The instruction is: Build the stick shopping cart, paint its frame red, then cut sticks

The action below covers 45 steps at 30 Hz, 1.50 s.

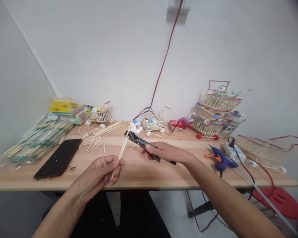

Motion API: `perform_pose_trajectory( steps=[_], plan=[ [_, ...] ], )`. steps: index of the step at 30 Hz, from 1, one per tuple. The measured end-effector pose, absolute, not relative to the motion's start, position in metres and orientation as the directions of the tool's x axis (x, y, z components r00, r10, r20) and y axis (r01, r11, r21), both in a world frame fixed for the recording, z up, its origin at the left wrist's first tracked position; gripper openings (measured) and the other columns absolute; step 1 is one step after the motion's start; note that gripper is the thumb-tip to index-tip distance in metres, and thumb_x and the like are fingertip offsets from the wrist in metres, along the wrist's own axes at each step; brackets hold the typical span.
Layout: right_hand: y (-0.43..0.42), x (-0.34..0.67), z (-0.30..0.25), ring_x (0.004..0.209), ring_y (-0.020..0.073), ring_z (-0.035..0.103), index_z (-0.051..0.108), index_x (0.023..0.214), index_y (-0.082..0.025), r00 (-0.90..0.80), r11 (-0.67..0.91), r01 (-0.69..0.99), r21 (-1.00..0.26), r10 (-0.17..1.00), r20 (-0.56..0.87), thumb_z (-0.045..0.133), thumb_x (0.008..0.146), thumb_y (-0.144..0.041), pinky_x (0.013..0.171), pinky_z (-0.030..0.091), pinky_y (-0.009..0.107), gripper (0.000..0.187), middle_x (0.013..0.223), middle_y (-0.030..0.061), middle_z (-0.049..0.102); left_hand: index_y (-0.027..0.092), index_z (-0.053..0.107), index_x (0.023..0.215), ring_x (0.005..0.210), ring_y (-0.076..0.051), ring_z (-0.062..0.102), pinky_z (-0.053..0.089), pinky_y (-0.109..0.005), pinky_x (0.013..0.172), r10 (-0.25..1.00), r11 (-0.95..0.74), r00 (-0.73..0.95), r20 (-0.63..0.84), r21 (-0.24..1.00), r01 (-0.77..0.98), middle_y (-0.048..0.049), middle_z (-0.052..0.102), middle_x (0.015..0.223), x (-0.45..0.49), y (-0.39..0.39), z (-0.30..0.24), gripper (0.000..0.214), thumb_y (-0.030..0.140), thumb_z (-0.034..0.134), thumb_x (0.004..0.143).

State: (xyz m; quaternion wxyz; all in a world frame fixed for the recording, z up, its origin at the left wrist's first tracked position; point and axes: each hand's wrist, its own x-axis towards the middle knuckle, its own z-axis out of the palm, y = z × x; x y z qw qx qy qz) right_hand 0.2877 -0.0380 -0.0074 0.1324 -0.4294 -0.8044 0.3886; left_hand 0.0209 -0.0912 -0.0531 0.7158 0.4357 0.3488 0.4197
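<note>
My left hand (106, 168) is closed around the lower part of thin wooden sticks (123, 147), which look like chopsticks and slant upward. My right hand (161, 151) grips a pair of black pliers (141, 142) by the handles. The jaws of the pliers are at the upper part of the sticks; whether they are clamped on them I cannot tell. Behind the hands, many cut stick pieces (96, 135) lie scattered on the wooden table (129, 172). A small stick-built cart (154, 123) with white wheels stands just beyond the pliers.
At left lie a black phone (58, 158) and plastic-wrapped stick bundles (39, 138). Another small cart (98, 115) stands at the back. On the right are stacked carts (208, 115), a blue glue gun (222, 158), a white power strip (234, 152) and cables. A red stool (279, 201) is below.
</note>
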Motion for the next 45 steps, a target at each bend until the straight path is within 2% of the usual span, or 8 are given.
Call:
perform_pose_trajectory(
  steps=[8, 18, 24, 29, 35, 40, 45],
  plan=[
    [-0.041, 0.273, -0.002, 0.067, 0.0132, 0.056, 0.07, 0.103, -0.015, -0.638, 0.355, 0.567, -0.743, 0.76, -0.124, 0.034, 0.093, -0.074, 0.061, 0.043, 0.025, 0.07, 0.075, 0.0029, 0.061, 0.012, 0.069, 0.078, 0.042, -0.005, 0.04, 0.028, -0.018, 0.042, 0.882, 0.301, 0.447, -0.151, 0.91, -0.287, 0.0024, 0.053, 0.052, 0.01, -0.098, -0.056, 0.038, 0.048, 0.081, 0.074],
    [-0.045, 0.266, -0.004, 0.057, 0.0106, 0.054, 0.069, 0.092, -0.016, -0.593, 0.353, 0.605, -0.713, 0.798, -0.107, 0.038, 0.092, -0.074, 0.054, 0.04, 0.023, 0.066, 0.072, 0.0019, 0.061, 0.012, 0.071, 0.078, 0.042, -0.006, 0.038, 0.031, -0.017, 0.039, 0.87, 0.3, 0.472, -0.142, 0.912, -0.28, 0.0013, 0.053, 0.05, 0.003, -0.099, -0.061, 0.033, 0.044, 0.079, 0.078],
    [-0.049, 0.265, -0.005, 0.058, 0.0115, 0.052, 0.067, 0.085, -0.016, -0.584, 0.406, 0.628, -0.664, 0.81, -0.057, 0.039, 0.092, -0.072, 0.055, 0.035, 0.024, 0.062, 0.069, 0.0013, 0.06, 0.012, 0.071, 0.079, 0.043, -0.006, 0.04, 0.035, -0.017, 0.039, 0.866, 0.308, 0.472, -0.162, 0.918, -0.25, 0.0015, 0.054, 0.052, 0.001, -0.1, -0.062, 0.031, 0.042, 0.08, 0.077],
    [-0.049, 0.26, -0.009, 0.059, 0.0121, 0.048, 0.064, 0.079, -0.018, -0.553, 0.433, 0.677, -0.596, 0.833, -0.023, 0.04, 0.091, -0.073, 0.055, 0.029, 0.026, 0.061, 0.068, 0.0007, 0.061, 0.012, 0.071, 0.078, 0.043, -0.007, 0.043, 0.039, -0.018, 0.04, 0.881, 0.302, 0.434, -0.188, 0.93, -0.211, 0.0012, 0.055, 0.055, -0.002, -0.099, -0.064, 0.032, 0.043, 0.081, 0.076],
    [-0.037, 0.242, -0.027, 0.059, 0.013, 0.048, 0.053, 0.067, -0.018, -0.553, 0.467, 0.696, -0.545, 0.833, 0.007, 0.037, 0.091, -0.075, 0.058, 0.029, 0.027, 0.064, 0.064, 0.0009, 0.057, 0.012, 0.071, 0.074, 0.045, -0.007, 0.044, 0.038, -0.018, 0.042, 0.905, 0.297, 0.368, -0.215, 0.937, -0.184, 0.0008, 0.056, 0.056, -0.009, -0.094, -0.073, 0.037, 0.045, 0.085, 0.069],
    [-0.021, 0.224, -0.04, 0.054, 0.0135, 0.047, 0.048, 0.059, -0.019, -0.512, 0.413, 0.766, -0.492, 0.856, -0.079, 0.033, 0.089, -0.079, 0.057, 0.029, 0.029, 0.069, 0.056, 0.0024, 0.054, 0.012, 0.071, 0.074, 0.046, -0.007, 0.047, 0.038, -0.018, 0.044, 0.919, 0.29, 0.323, -0.227, 0.944, -0.16, 0.0003, 0.058, 0.058, -0.02, -0.091, -0.079, 0.039, 0.047, 0.086, 0.067],
    [-0.012, 0.213, -0.052, 0.052, 0.0115, 0.042, 0.048, 0.056, -0.018, -0.547, 0.454, 0.764, -0.458, 0.833, -0.088, 0.031, 0.089, -0.08, 0.054, 0.025, 0.028, 0.073, 0.053, 0.0014, 0.049, 0.011, 0.071, 0.074, 0.046, -0.009, 0.049, 0.041, -0.02, 0.044, 0.926, 0.28, 0.293, -0.238, 0.954, -0.108, -0.0002, 0.059, 0.058, -0.03, -0.095, -0.083, 0.042, 0.05, 0.085, 0.066]
  ],
)
